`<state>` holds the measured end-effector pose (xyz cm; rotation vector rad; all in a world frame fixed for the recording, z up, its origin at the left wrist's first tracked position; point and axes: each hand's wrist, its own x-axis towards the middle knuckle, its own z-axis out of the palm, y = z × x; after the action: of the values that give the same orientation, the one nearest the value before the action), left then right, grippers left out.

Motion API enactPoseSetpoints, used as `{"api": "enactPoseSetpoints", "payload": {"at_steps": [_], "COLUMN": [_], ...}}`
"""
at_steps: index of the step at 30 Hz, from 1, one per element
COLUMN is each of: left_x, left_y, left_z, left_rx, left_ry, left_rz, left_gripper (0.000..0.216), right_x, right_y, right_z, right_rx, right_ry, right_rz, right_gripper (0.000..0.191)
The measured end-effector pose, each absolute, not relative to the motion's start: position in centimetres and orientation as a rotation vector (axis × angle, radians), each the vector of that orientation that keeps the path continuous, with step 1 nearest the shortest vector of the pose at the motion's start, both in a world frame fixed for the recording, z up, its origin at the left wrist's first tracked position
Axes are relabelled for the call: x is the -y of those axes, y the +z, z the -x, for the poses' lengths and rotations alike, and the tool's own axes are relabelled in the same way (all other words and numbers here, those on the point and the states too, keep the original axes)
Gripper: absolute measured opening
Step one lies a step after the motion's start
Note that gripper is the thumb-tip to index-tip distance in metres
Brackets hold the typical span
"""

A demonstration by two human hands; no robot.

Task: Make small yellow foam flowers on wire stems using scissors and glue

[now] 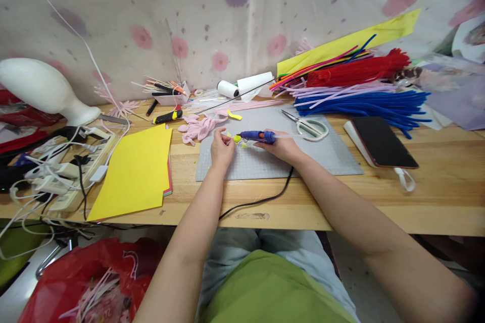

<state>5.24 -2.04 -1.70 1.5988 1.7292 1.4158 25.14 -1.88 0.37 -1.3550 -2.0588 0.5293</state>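
Note:
My right hand [279, 147] is wrapped round a blue hot glue gun [257, 136], with a clear glue stick [291, 136] coming out of its back end. The gun's nozzle points left and meets a small yellow-green piece [237, 139]. My left hand [223, 147] pinches at this piece from the left; its exact shape is too small to make out. Both hands are over a grey cutting mat [253, 164]. A yellow scrap [234, 115] and a pink fuzzy shape [197, 128] lie just beyond my left hand. White-handled scissors [311, 128] rest on the mat beyond my right hand.
Yellow sheets [132, 171] and a crowded power strip [71, 181] are at the left. Blue pipe cleaners [359, 103] and red ones [356, 70] are piled at the back right, near a phone [384, 141]. The gun's black cord [261, 203] crosses the table's front edge.

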Motion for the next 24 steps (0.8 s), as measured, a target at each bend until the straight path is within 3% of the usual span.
{"api": "enactPoseSetpoints", "payload": {"at_steps": [17,24], "left_x": [1.5,1.2], "left_y": [-2.4,-2.5], "left_z": [-5.5,-5.3], "left_rx": [-1.377,-1.389], "left_ry": [1.674,1.718], "left_rz": [-1.346,-1.23], "left_gripper": [0.039,0.038], "right_x": [2.0,0.7], "right_y": [0.3,0.6], "right_z": [-25.9,-26.3], "right_rx": [2.085,1.4], "right_ry": [0.457,0.844], "right_rz": [1.358,1.399], "right_gripper": [0.03,0.044]}}
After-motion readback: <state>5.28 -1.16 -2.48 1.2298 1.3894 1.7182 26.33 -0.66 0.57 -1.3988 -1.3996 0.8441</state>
